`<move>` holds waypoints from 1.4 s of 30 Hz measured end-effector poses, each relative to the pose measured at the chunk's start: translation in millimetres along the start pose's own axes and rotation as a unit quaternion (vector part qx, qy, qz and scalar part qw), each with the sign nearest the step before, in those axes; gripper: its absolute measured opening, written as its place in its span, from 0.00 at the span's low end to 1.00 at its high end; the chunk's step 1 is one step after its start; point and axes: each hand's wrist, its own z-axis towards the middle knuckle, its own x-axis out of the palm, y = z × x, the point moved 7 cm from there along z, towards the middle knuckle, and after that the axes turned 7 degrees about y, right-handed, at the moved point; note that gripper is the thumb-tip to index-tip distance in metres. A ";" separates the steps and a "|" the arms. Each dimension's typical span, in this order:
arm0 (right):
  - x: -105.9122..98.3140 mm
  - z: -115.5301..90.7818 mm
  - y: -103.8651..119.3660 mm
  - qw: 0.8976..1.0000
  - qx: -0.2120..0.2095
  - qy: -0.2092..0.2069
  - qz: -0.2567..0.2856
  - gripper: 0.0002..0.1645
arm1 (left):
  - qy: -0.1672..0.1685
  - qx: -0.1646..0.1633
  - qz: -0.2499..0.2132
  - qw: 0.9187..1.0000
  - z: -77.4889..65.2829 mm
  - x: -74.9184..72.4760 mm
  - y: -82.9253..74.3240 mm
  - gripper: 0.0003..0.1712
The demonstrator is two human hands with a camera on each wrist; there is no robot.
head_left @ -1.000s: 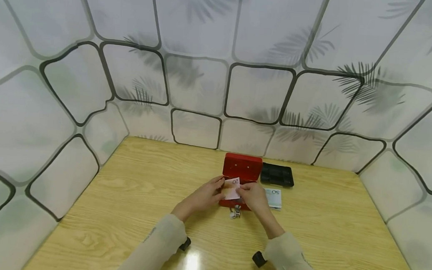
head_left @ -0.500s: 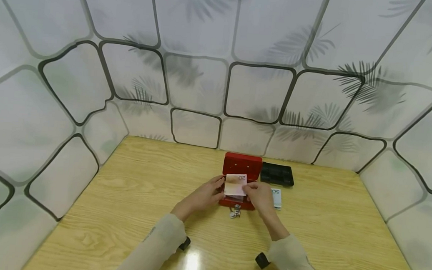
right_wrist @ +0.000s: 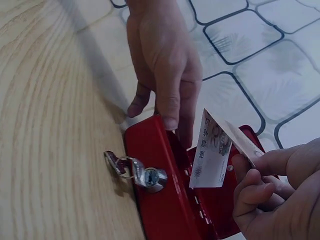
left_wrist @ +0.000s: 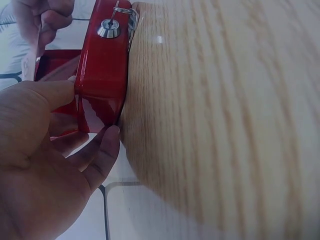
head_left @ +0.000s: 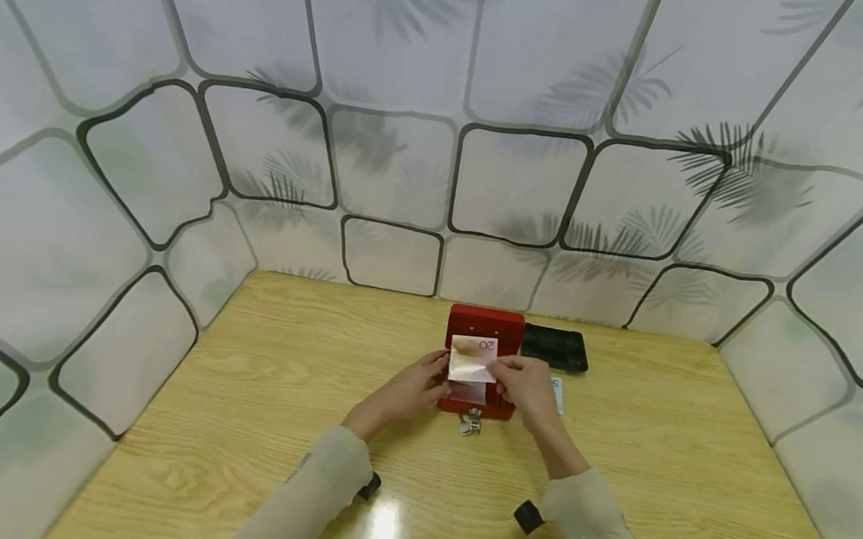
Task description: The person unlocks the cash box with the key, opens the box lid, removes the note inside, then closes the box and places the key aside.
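Observation:
A red cash box stands with its lid raised, a key in its front lock. At its left side, my left hand holds the wall, thumb over the rim and fingers along the outside, as the left wrist view shows. My right hand pinches a folded 20 banknote by its right edge between thumb and fingers, above the box and before the lid. The right wrist view shows the folded banknote spread like a narrow V. Lower in the box lies a pale pinkish paper, partly covered.
Behind the box to the right lies a black compartment tray. A 50 banknote lies on the wooden table, mostly hidden by my right hand. Keys hang at the box's front. A patterned curtain stands behind the table.
My right hand has raised the 20 banknote up and slightly right, out of the box, uncovering the paper below. The right hand now covers more of the 50 banknote. My left hand stays put.

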 end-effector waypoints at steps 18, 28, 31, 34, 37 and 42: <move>-46.5 -14.3 18.2 0.999 -0.037 0.000 -0.022 0.16 | -0.002 -0.012 0.000 1.000 -0.3 2.1 3.3 0.36; -95.5 -29.0 15.7 0.998 -0.027 -0.014 -0.059 0.21 | 0.000 -0.017 0.006 1.000 -1.9 1.7 2.2 0.36; -110.8 -32.3 11.9 0.997 -0.013 -0.022 -0.077 0.23 | 0.000 -0.013 0.010 1.000 -2.0 1.9 2.6 0.36; -124.7 -35.0 6.7 0.995 -0.001 -0.027 -0.092 0.25 | -0.002 -0.006 0.013 1.000 -1.8 1.8 2.3 0.35; -137.1 -37.8 1.2 0.994 0.002 -0.034 -0.108 0.27 | -0.003 -0.004 0.013 1.000 -2.7 1.5 1.2 0.35; -157.1 -44.0 -7.7 0.990 0.007 -0.049 -0.133 0.27 | -0.007 0.003 0.017 1.000 -4.6 0.1 -1.8 0.34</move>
